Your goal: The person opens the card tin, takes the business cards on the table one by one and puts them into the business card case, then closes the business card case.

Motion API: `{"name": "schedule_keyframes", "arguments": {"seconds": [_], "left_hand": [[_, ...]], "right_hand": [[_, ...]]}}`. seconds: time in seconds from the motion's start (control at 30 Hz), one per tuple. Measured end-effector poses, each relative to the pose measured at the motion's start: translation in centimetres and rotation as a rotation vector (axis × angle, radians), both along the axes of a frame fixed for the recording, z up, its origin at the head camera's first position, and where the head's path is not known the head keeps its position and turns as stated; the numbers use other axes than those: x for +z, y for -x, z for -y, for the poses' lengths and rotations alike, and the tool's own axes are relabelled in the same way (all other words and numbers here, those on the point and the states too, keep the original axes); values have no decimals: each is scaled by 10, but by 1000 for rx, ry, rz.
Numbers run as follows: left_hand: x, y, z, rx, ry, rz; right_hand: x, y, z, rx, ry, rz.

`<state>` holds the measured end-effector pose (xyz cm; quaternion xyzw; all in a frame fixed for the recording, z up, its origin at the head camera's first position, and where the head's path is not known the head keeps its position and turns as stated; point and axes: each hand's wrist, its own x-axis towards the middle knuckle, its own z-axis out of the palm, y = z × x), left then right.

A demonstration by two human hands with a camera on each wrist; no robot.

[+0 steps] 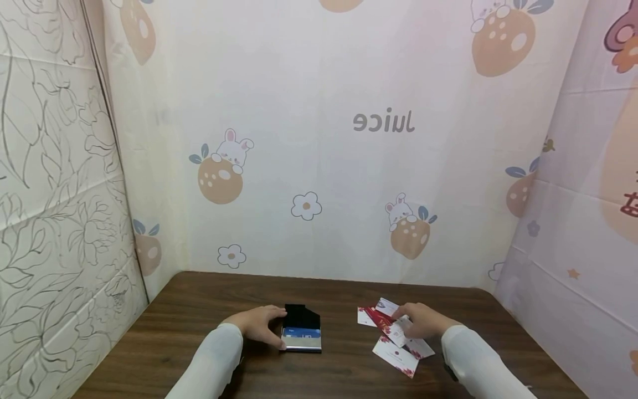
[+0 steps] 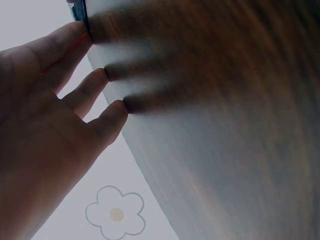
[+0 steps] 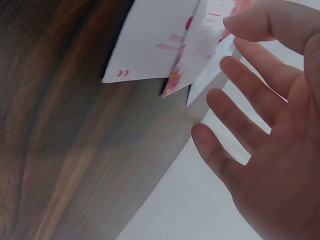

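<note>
A card case [image 1: 302,343] with a silver front lies on the table, its black lid [image 1: 302,317] folded back and a blue card [image 1: 299,333] showing inside. My left hand [image 1: 256,325] holds the case by its left side, thumb at the near corner and a finger at the lid. In the left wrist view only a dark edge of the case [image 2: 80,16] shows, and the other fingertips reach the tabletop. To the right, my right hand [image 1: 423,321] is over a loose pile of white cards [image 1: 395,355] and a red card [image 1: 377,317], fingers spread and slightly bent.
The dark wooden table [image 1: 339,366] ends at a patterned curtain [image 1: 319,166] behind. Similar printed cloth [image 1: 573,221] hangs on the right, and a floral sheet [image 1: 60,183] on the left. The cards overlap at different angles.
</note>
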<state>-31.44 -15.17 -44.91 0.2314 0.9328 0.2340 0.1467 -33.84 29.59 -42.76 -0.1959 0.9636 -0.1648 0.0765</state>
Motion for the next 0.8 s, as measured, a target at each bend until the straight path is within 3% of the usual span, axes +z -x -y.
{"name": "schedule_keyframes", "arguments": {"seconds": [0.2, 0.47, 0.57, 0.7, 0.8], "left_hand": [[3, -3, 0, -1, 1, -1], [2, -3, 0, -3, 0, -8], [-7, 6, 4, -13, -6, -4], [-37, 32, 14, -47, -31, -21], [-29, 26, 11, -35, -25, -25]], "right_hand": [[-6, -1, -3, 29, -14, 15], [-8, -1, -2, 7, -51, 12], [-8, -1, -2, 19, -60, 0], [-9, 0, -2, 17, -60, -18], [-9, 1, 0, 0, -51, -22]]}}
